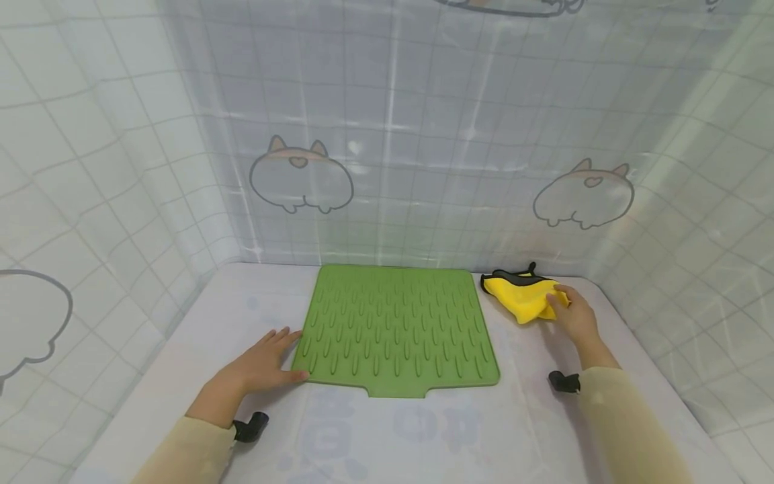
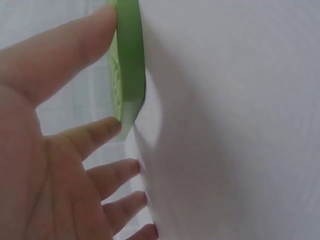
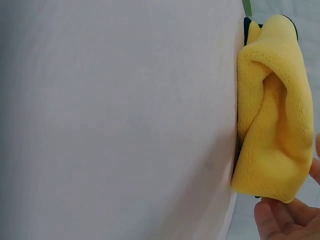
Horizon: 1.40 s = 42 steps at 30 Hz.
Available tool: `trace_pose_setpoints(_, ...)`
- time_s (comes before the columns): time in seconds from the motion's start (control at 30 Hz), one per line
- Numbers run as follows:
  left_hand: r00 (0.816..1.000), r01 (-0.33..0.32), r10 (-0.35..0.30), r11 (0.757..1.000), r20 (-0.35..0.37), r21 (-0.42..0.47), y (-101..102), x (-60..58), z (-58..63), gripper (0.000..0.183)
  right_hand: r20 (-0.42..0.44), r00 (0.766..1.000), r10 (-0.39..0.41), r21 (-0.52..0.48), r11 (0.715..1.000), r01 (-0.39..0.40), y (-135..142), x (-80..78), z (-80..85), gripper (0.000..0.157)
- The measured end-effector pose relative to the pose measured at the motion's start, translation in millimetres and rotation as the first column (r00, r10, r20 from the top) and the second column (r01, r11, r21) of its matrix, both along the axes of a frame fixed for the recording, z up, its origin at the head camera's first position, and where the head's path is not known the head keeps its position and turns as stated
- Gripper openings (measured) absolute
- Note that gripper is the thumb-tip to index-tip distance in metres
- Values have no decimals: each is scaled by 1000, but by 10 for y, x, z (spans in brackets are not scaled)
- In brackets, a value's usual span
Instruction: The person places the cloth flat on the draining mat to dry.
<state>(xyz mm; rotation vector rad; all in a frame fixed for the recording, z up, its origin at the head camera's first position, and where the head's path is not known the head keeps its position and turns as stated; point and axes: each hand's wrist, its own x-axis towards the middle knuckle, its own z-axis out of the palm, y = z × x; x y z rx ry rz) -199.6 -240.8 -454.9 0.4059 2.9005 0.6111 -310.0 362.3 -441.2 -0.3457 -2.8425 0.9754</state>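
A green mat [image 1: 396,329] with raised oval ridges and a front tab lies on the white table. At its left edge is my left hand [image 1: 266,363], fingers spread and fairly straight. The left wrist view has the thumb and index fingertip against the mat's side [image 2: 131,55], the other fingertips down by the table. My right hand [image 1: 574,316] grips the right end of a yellow cloth [image 1: 523,299] with black edging, thumb on top. Seen from the right wrist, the cloth [image 3: 275,120] is folded and bunched, with fingers [image 3: 287,217] at its end, partly out of frame.
A white tiled-pattern curtain [image 1: 393,134] with cartoon animals rises behind the table, and similar sheets [image 1: 109,168] flank both sides. Black wrist cameras [image 1: 250,427] are strapped at both sleeves. The cloth sits close to the back edge, right of the mat.
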Motion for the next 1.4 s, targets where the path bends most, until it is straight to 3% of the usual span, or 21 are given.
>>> trace_pose_setpoints(0.53,1000,-4,4,1000,24,2,-1,-23,-10,94,-124,988,-96,0,995,97,-25,-144,-111,45)
trace_pose_setpoints(1.0,1000,-4,4,1000,21,-2,6,-18,-7,94,-200,976,-91,-30,996,86,-127,-25,0,42)
trace_pose_setpoints(1.4,1000,-15,14,1000,23,13,27,19,35,92,-285,958,-36,31,998,47,-196,68,207,38)
